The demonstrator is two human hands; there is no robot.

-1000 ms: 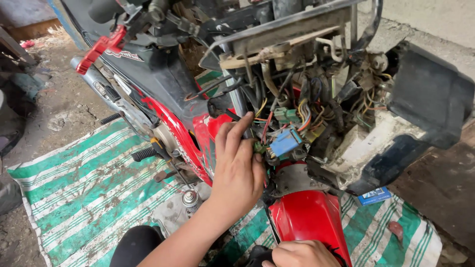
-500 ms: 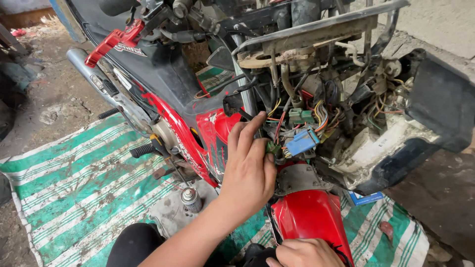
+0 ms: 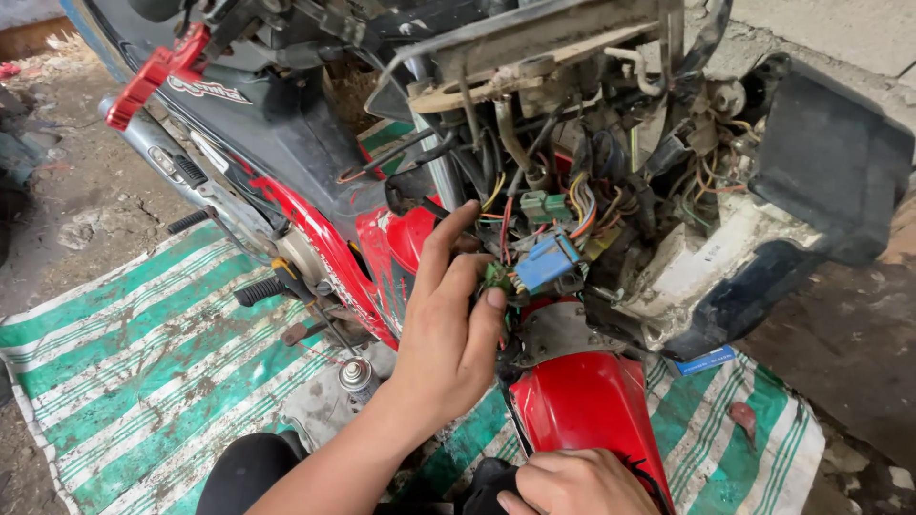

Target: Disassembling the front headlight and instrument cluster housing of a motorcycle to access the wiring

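A red and black motorbike (image 3: 315, 181) stands with its front cover off, baring a tangle of coloured wires (image 3: 582, 205). My left hand (image 3: 447, 334) reaches up into the wiring, thumb and fingers pinching a small green connector (image 3: 496, 277) while the index finger points upward. A blue connector block (image 3: 546, 262) sits just to the right of it, with a pale green plug (image 3: 544, 205) above. At the bottom edge, my right hand (image 3: 572, 482) is curled against the lower end of the red fender (image 3: 582, 401). Its fingertips are out of view.
A green and white striped mat (image 3: 124, 381) lies under the bike. A small spray can (image 3: 356, 377) stands by the foot peg (image 3: 258, 291). A black plastic cover (image 3: 821, 181) hangs at the right. Dirt floor (image 3: 67, 219) lies to the left, concrete (image 3: 840, 353) to the right.
My left hand has shifted from lying spread over the wires to pinching the green connector. The view has drifted slightly. My right hand stays at the fender.
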